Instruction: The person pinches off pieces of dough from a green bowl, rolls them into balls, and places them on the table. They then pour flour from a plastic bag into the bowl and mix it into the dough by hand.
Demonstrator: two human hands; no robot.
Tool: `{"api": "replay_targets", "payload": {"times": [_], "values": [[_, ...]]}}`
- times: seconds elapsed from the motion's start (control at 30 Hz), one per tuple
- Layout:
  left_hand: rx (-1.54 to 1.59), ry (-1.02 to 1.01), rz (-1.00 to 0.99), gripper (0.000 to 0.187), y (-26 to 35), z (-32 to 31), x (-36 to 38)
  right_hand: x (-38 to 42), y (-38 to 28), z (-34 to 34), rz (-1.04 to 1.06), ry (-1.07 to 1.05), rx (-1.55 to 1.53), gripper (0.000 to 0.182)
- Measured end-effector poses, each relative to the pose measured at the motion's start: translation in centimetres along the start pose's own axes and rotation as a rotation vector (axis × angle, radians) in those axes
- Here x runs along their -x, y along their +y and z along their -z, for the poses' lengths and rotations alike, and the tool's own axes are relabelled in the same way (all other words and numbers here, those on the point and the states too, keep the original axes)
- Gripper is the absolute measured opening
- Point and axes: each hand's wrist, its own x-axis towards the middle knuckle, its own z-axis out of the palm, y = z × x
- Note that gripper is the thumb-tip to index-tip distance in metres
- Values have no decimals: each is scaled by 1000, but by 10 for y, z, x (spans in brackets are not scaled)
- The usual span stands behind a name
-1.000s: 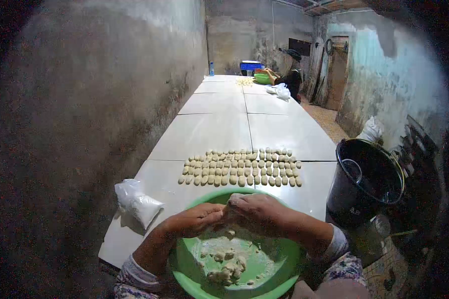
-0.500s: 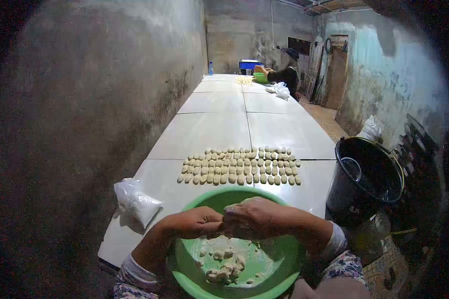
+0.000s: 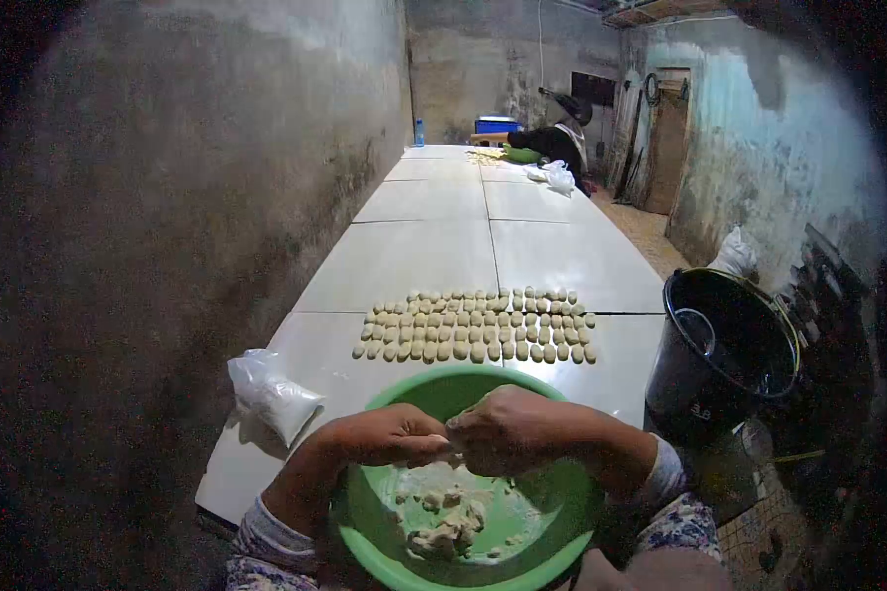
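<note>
Above a green basin [image 3: 365, 537], my left hand [image 3: 394, 435] and my right hand [image 3: 508, 430] meet with their fingers closed. A small pale bit of dough shows between the fingertips; most of it is hidden by my fingers. Down in the basin lies a torn lump of dough [image 3: 446, 532], with flour and crumbs around it. Just beyond the rim, several rows of small oval dough pieces [image 3: 475, 332] are laid out on the white tiled table [image 3: 409, 261].
A plastic bag of white powder [image 3: 274, 396] sits left of the basin. To the right stands a black bucket [image 3: 695, 379]. At the far end a person [image 3: 547, 143] leans over the table beside a green bowl [image 3: 522, 156], and another plastic bag [image 3: 559, 177] lies nearby.
My hands stay together over the basin, their fingers slightly shifted. The far person has bent lower and reached across the table, and the green bowl there now looks tilted.
</note>
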Motion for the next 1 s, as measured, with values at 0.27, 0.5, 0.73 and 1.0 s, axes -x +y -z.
{"api": "replay_targets", "payload": {"times": [0.27, 0.5, 0.73, 1.0], "values": [[-4, 186, 157, 35, 16, 0, 2, -1, 6, 1, -27, 197, -268, 16], [-51, 167, 98, 37, -5, 8, -2, -4, 14, -2, -9, 238, 73, 18], [-51, 67, 87, 40, 2, 3, 0, -5, 10, -2, -96, 106, 9, 22], [16, -27, 123, 34, -14, 9, 1, 1, -5, 1, -29, 72, -201, 32]]}}
